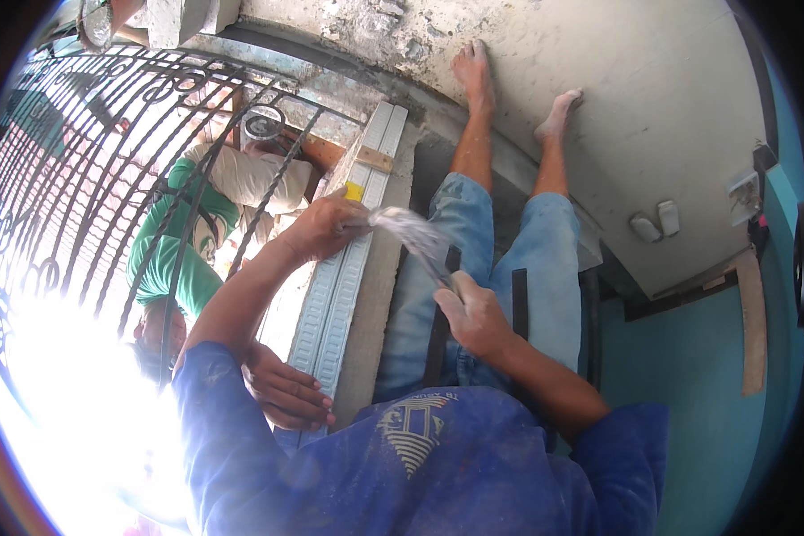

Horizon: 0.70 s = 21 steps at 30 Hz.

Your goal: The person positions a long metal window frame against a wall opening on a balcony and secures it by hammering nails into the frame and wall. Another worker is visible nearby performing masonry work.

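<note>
My right hand (479, 314) is closed round the handle of a hammer (408, 230), whose head is smeared by motion close to my left hand. My left hand (328, 227) is closed at the long, pale, ribbed metal strip (327, 299); what its fingers pinch is hidden. Just past those fingers a small yellow piece (354, 191) shows on the strip. Farther along, a short wooden block (373, 159) lies across it. Nearer me, another person's hand (287, 389) rests on the strip, fingers spread.
Left of the strip stands a dark wrought-iron grille (165, 170). Behind it leans a person in a green shirt (171, 250). My legs stretch ahead along a concrete ledge (372, 313). Slippers (656, 221) lie on the pale floor at right, near a teal wall (679, 357).
</note>
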Each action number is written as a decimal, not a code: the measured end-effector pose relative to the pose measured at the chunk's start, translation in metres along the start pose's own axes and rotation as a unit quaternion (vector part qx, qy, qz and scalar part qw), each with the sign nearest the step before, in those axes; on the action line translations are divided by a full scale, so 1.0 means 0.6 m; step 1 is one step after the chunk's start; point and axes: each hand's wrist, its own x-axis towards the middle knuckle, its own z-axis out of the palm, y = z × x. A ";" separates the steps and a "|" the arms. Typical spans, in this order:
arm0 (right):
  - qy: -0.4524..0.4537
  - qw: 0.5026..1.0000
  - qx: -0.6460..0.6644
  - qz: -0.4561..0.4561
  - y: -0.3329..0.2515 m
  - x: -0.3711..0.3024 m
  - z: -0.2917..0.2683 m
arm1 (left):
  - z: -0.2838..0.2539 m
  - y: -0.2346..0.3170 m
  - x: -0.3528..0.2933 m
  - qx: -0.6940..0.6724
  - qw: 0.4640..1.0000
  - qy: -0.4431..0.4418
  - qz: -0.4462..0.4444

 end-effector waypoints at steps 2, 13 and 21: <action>-0.023 0.999 -0.017 0.035 0.007 0.007 0.004 | 0.000 -0.004 -0.001 0.001 1.000 -0.010 0.000; -0.009 0.998 -0.012 0.053 0.035 0.009 0.014 | 0.010 -0.021 -0.026 -0.062 0.998 0.024 -0.017; 0.010 1.000 0.014 0.003 0.052 -0.003 0.012 | 0.003 -0.011 -0.014 -0.035 0.999 -0.009 -0.027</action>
